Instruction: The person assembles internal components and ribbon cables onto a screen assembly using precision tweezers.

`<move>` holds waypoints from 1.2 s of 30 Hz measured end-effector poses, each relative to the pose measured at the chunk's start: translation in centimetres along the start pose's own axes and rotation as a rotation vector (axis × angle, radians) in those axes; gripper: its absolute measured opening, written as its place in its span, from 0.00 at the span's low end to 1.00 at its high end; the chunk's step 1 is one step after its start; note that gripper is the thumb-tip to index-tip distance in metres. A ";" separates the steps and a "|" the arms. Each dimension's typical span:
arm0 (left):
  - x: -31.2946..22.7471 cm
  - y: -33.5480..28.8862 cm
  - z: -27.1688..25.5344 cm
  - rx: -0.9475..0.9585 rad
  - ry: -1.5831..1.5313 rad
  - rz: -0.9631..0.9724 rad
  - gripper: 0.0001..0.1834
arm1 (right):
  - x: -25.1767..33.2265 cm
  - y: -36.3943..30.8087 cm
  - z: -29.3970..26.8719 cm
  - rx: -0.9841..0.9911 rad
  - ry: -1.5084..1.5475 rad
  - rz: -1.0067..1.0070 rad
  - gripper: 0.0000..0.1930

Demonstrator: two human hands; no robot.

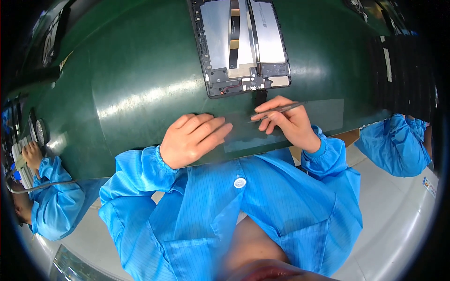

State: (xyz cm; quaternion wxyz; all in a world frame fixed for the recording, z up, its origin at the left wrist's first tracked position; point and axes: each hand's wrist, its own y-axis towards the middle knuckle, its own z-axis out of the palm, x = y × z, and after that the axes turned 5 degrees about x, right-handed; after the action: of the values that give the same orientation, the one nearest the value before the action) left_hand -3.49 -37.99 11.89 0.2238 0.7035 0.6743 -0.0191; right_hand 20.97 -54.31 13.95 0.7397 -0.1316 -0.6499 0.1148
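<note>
My right hand (294, 127) grips a slim dark pair of tweezers (280, 109) like a pen, tips pointing left and down at the work surface. Beneath it lies a thin see-through sheet (328, 114) near the table's front edge. My left hand (194, 138) rests palm down at the sheet's left end, fingers stretched toward the tweezers' tips. What lies under those fingers is hidden. Beyond both hands sits an opened tablet (215, 86), its silvery battery plates and dark flat cables showing, with a short black strip (260, 97) at its near edge.
The work surface is a green mat (140, 89). Stacked black items (408, 79) stand at the right. Co-workers in blue sleeves (56, 196) sit to the left and right (396, 145). A round silver object (41, 132) and a grey cable (42, 186) are at the left.
</note>
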 end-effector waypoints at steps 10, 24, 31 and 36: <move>-0.4 0.0 0.0 0.036 0.008 -0.076 0.24 | 1.3 3.9 2.0 -0.080 -0.441 -0.200 0.07; -0.4 0.2 0.1 0.016 0.000 -0.090 0.24 | 1.9 4.8 3.2 -0.168 -0.583 -0.283 0.09; -0.3 0.2 0.1 0.010 -0.001 -0.080 0.23 | 1.1 4.1 1.8 -0.062 -0.222 -0.259 0.07; 0.3 0.4 -0.7 0.008 -0.023 -0.070 0.23 | 3.7 5.5 -0.8 -0.119 -0.017 -0.276 0.08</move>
State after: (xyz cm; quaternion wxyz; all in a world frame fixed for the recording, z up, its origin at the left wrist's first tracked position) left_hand -3.23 -37.48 12.55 0.2280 0.6802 0.6957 -0.0376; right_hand 22.27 -47.94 15.37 0.7339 -0.0839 -0.6736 -0.0256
